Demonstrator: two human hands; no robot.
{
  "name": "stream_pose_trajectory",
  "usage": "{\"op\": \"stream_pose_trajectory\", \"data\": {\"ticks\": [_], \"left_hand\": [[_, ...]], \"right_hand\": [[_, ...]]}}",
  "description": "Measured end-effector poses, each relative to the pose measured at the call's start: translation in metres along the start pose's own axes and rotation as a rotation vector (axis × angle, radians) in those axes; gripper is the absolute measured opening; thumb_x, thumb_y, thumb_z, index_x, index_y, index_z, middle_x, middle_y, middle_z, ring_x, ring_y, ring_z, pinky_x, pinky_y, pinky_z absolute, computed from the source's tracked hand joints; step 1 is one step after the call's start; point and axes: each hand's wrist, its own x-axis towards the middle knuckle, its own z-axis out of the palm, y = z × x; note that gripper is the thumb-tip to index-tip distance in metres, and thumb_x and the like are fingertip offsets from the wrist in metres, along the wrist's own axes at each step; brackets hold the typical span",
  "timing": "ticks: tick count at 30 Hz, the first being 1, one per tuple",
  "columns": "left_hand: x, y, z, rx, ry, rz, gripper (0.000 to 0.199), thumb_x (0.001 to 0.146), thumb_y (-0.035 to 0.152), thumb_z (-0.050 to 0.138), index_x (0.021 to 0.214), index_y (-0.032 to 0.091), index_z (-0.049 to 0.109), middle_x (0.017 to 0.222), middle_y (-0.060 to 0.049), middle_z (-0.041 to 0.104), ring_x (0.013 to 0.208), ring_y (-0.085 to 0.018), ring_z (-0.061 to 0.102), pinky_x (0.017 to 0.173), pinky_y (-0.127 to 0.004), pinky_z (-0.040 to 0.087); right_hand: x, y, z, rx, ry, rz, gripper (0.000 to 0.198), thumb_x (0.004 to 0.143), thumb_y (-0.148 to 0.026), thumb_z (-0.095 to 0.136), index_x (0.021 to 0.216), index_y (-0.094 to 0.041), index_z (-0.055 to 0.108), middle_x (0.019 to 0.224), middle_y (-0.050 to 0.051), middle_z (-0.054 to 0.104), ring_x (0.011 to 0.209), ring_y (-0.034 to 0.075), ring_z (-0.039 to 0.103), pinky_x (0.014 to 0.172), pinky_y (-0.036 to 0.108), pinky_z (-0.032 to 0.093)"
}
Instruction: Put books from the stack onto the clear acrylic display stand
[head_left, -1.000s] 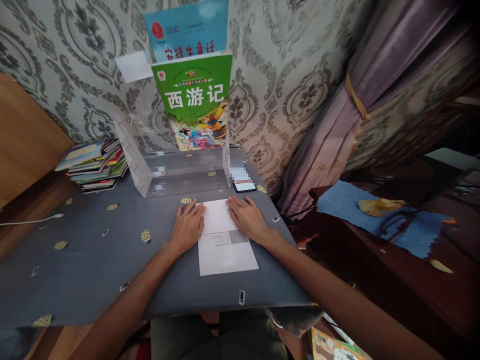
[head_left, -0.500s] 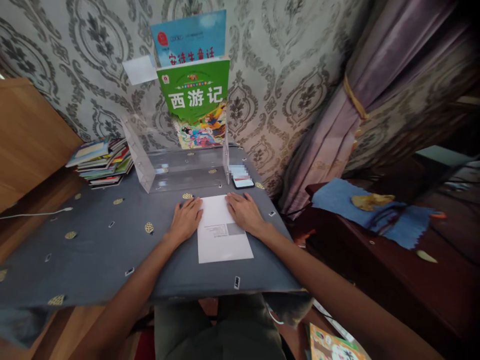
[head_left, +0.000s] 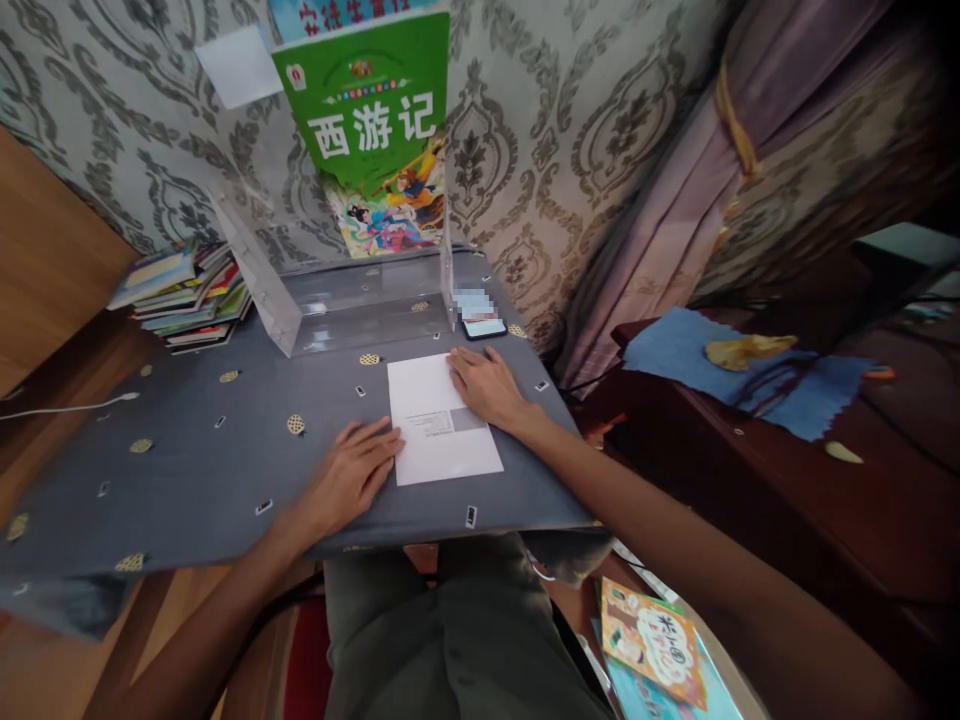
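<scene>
On the tabletop (head_left: pixel 187 490), close to its front edge, the white paper (head_left: pixel 442 450) lay flat, with small print mid-sheet. Left hand (head_left: pixel 352 468): palm down, fingers nearly together, fingertips at the paper's left edge; no pinch visible. Right hand (head_left: pixel 487 388): palm down over the upper right side, fingers slightly spread, not pinching as far as I could see. How hard either grip pressed, I couldn't tell.

My read on doing it well: light, even pressure, right hand as the anchor, left fingers squaring the edge without dragging. Uneven push would have risked skew or a crease.

Containers: I had one, a clear rack (head_left: pixel 270 295) behind the paper, apart from both hands. Green book (head_left: pixel 367 130) appeared to stand in it, overlapping a blue book (head_left: pixel 345 18) behind. White card (head_left: pixel 238 68) at its upper left; fixing unclear. Phone (head_left: pixel 484 326) sat just right of it.
</scene>
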Motion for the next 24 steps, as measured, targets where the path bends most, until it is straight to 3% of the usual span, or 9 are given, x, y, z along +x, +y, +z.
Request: {"op": "stream_pose_trajectory", "data": {"ticks": [4, 7, 12, 18, 24], "left_hand": [[-0.014, 0.019, -0.007, -0.046, 0.010, 0.066, 0.030, 0.100, 0.023, 0.046, 0.117, 0.023, 0.070, 0.122, -0.006, 0.074, 0.126, -0.022, 0.062, 0.111, -0.052, 0.043], [-0.007, 0.022, -0.008, -0.077, 0.032, 0.052, 0.027, 0.099, 0.023, 0.048, 0.111, 0.023, 0.072, 0.115, -0.006, 0.076, 0.120, -0.022, 0.065, 0.110, -0.050, 0.044], [0.037, 0.014, 0.002, -0.007, 0.063, 0.003, 0.030, 0.100, 0.024, 0.045, 0.121, 0.020, 0.066, 0.134, -0.011, 0.066, 0.124, -0.023, 0.061, 0.107, -0.047, 0.046], [0.101, -0.004, 0.027, 0.099, 0.045, -0.056, 0.036, 0.100, 0.031, 0.047, 0.131, 0.016, 0.059, 0.142, -0.014, 0.059, 0.133, -0.025, 0.055, 0.112, -0.045, 0.042], [0.107, -0.014, 0.046, 0.118, 0.027, -0.063, 0.039, 0.101, 0.030, 0.044, 0.134, 0.015, 0.057, 0.146, -0.015, 0.056, 0.140, -0.027, 0.048, 0.115, -0.047, 0.038]], "right_hand": [[0.000, -0.001, -0.001, -0.008, -0.012, -0.004, 0.035, 0.101, -0.019, 0.038, 0.128, -0.014, 0.060, 0.145, 0.017, 0.057, 0.139, 0.028, 0.049, 0.115, 0.055, 0.030], [0.000, -0.001, -0.001, -0.005, -0.008, -0.004, 0.036, 0.101, -0.018, 0.038, 0.129, -0.014, 0.059, 0.145, 0.017, 0.057, 0.139, 0.028, 0.049, 0.115, 0.055, 0.030], [-0.001, -0.001, -0.002, 0.005, -0.026, -0.007, 0.037, 0.100, -0.017, 0.039, 0.132, -0.011, 0.057, 0.147, 0.017, 0.055, 0.141, 0.028, 0.047, 0.115, 0.056, 0.030], [0.000, -0.001, -0.002, -0.004, -0.013, -0.010, 0.036, 0.101, -0.018, 0.039, 0.131, -0.013, 0.058, 0.146, 0.017, 0.056, 0.140, 0.027, 0.048, 0.115, 0.055, 0.032], [-0.004, -0.002, -0.006, 0.016, -0.029, -0.016, 0.037, 0.101, -0.020, 0.039, 0.133, -0.014, 0.058, 0.147, 0.016, 0.055, 0.141, 0.027, 0.047, 0.116, 0.054, 0.032]]}}
